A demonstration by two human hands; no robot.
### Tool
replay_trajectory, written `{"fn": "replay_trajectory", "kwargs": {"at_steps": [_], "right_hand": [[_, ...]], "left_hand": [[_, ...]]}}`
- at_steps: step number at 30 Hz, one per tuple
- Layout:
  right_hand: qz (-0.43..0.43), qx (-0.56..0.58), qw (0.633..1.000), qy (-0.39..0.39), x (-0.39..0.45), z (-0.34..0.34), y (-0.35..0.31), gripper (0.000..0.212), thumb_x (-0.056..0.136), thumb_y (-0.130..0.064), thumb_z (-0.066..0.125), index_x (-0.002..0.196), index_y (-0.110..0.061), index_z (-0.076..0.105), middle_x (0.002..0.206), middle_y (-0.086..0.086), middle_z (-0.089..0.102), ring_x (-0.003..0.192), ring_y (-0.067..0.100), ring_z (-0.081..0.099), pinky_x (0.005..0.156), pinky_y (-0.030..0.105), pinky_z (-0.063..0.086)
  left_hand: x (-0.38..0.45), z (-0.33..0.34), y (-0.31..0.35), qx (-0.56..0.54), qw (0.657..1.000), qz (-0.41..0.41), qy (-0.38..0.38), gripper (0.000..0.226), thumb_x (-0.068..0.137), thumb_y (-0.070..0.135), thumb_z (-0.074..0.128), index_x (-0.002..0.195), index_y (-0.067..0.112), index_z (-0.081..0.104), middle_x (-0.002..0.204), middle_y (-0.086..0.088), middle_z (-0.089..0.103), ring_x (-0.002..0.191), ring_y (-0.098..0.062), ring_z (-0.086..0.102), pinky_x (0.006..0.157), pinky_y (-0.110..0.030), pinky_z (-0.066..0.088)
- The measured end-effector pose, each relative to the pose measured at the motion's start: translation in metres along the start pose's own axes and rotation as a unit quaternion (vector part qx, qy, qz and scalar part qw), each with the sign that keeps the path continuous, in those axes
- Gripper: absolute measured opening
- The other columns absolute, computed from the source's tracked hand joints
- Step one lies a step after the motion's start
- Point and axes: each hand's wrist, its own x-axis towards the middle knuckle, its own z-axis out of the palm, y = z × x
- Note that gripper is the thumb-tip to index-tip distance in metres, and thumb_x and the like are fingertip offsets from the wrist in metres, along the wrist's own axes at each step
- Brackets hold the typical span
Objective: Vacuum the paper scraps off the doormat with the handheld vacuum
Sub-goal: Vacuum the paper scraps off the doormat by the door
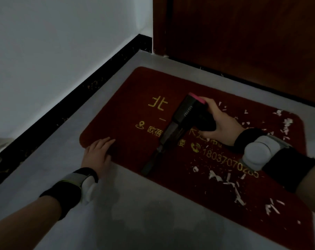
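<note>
Gripping black handheld vacuum in right hand, nozzle down on red doormat; left hand flat, fingers straight, pinning corner; white paper scraps around 4 o'clock.

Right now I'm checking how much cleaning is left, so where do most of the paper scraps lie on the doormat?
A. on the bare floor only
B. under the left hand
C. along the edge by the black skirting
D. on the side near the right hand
D: the white paper scraps lie on the doormat around the right hand, which holds the handheld vacuum.
</note>
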Motion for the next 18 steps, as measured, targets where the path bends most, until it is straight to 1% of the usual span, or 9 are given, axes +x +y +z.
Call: {"fn": "replay_trajectory", "kwargs": {"at_steps": [1,2,5,6,8,11,13,15,18], "right_hand": [[0.007,0.013,1.0,0.022,0.002,0.0,0.0,0.095,0.078,-0.007,0.071,0.143,-0.038,0.009,0.088,0.004,0.063,0.069,0.02,0.064,0.064,0.045,0.056],[0.014,0.023,0.999,0.047,0.008,0.001,0.001,0.095,0.078,-0.007,0.071,0.143,-0.038,0.009,0.093,0.004,0.063,0.074,0.022,0.065,0.069,0.046,0.056],[0.067,0.031,0.987,0.14,0.038,0.0,0.006,0.095,0.081,-0.01,0.069,0.148,-0.033,0.006,0.109,0.001,0.058,0.093,0.024,0.061,0.081,0.041,0.052],[0.084,0.022,0.982,0.17,0.043,-0.001,0.007,0.095,0.082,-0.011,0.068,0.148,-0.032,0.004,0.112,0.003,0.058,0.096,0.026,0.061,0.082,0.04,0.051],[0.11,-0.005,0.968,0.226,0.067,-0.004,0.008,0.096,0.083,-0.012,0.067,0.148,-0.034,0.001,0.121,0.009,0.058,0.098,0.029,0.062,0.079,0.04,0.052],[0.134,-0.068,0.948,0.282,0.095,-0.008,0.002,0.096,0.085,-0.012,0.065,0.149,-0.034,-0.002,0.13,0.013,0.052,0.099,0.033,0.061,0.076,0.043,0.052],[0.143,-0.098,0.937,0.302,0.124,-0.011,-0.004,0.094,0.086,-0.011,0.062,0.15,-0.032,-0.004,0.132,0.015,0.048,0.097,0.035,0.061,0.074,0.042,0.051],[0.16,-0.135,0.927,0.313,0.156,-0.011,-0.008,0.093,0.088,-0.011,0.06,0.151,-0.031,-0.005,0.131,0.015,0.045,0.098,0.036,0.059,0.071,0.04,0.047],[0.175,-0.16,0.918,0.319,0.196,-0.011,-0.02,0.093,0.089,-0.012,0.06,0.15,-0.031,-0.007,0.132,0.016,0.043,0.101,0.037,0.057,0.073,0.042,0.045]], "left_hand": [[0.002,-0.002,0.001,-0.002,1.0,0.001,0.002,0.06,0.093,0.014,0.046,0.147,0.03,0.025,0.154,0.004,0.023,0.141,-0.026,0.019,0.114,-0.041,0.015],[0.005,-0.003,0.002,-0.006,1.0,0.003,0.006,0.059,0.093,0.014,0.046,0.147,0.031,0.026,0.154,0.004,0.024,0.141,-0.025,0.019,0.115,-0.042,0.015],[0.023,-0.01,0.005,-0.019,1.0,-0.004,0.005,0.057,0.095,0.021,0.046,0.146,0.033,0.026,0.155,0.005,0.021,0.141,-0.024,0.018,0.113,-0.043,0.016],[0.025,-0.011,0.009,-0.02,1.0,-0.006,-0.005,0.057,0.095,0.025,0.045,0.147,0.035,0.023,0.156,0.005,0.018,0.142,-0.024,0.017,0.113,-0.044,0.016],[0.038,-0.013,0.014,-0.019,0.999,-0.013,-0.027,0.06,0.095,0.038,0.044,0.148,0.039,0.015,0.157,0.006,0.011,0.143,-0.023,0.013,0.114,-0.047,0.016],[0.053,-0.015,0.028,-0.003,0.998,-0.019,-0.066,0.072,0.09,0.058,0.043,0.147,0.045,0.002,0.158,0.009,0.001,0.145,-0.023,0.006,0.114,-0.052,0.014],[0.073,-0.02,0.035,0.027,0.996,-0.014,-0.088,0.081,0.085,0.066,0.044,0.146,0.046,-0.004,0.158,0.01,-0.005,0.145,-0.025,0.004,0.114,-0.054,0.013],[0.093,-0.026,0.038,0.072,0.991,-0.008,-0.113,0.09,0.079,0.073,0.047,0.146,0.047,-0.008,0.158,0.009,-0.007,0.145,-0.027,0.004,0.113,-0.057,0.014],[0.112,-0.031,0.036,0.121,0.981,-0.013,-0.15,0.102,0.069,0.08,0.052,0.146,0.046,-0.007,0.157,0.006,-0.005,0.143,-0.031,0.007,0.111,-0.058,0.017]]}}
